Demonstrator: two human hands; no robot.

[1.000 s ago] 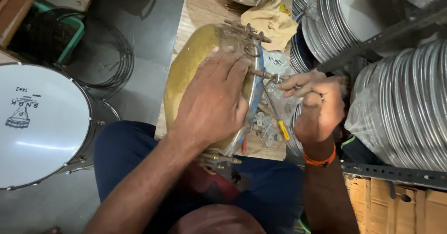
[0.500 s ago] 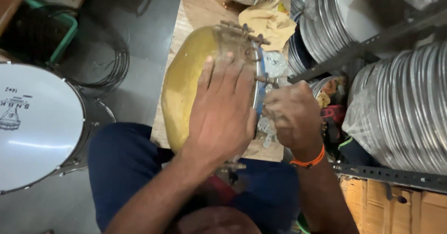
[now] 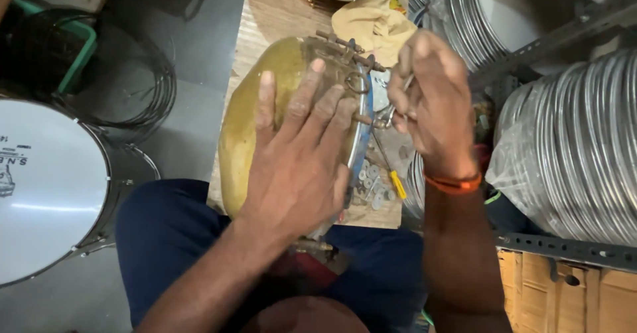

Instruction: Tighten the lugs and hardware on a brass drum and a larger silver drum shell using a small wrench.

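We see a matt yellowish drum skin (image 3: pixel 265 107), rusty metal tension rods (image 3: pixel 345 44), glossy steel hoops (image 3: pixel 570 140) right, yellow cloth (image 3: pixel 375 21), rough wooden board (image 3: pixel 272 8) far.

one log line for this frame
left hand: flat on drum skin | right hand: metal tool at rim hook

The person has bare arms with no sleeves showing. The left hand (image 3: pixel 298 167) wears nothing, no ring and no glove. The right hand (image 3: pixel 431 104) is bare too, but a thin orange band (image 3: pixel 454 184) goes around its wrist. Dark blue trousers (image 3: pixel 172 240) cover the legs.
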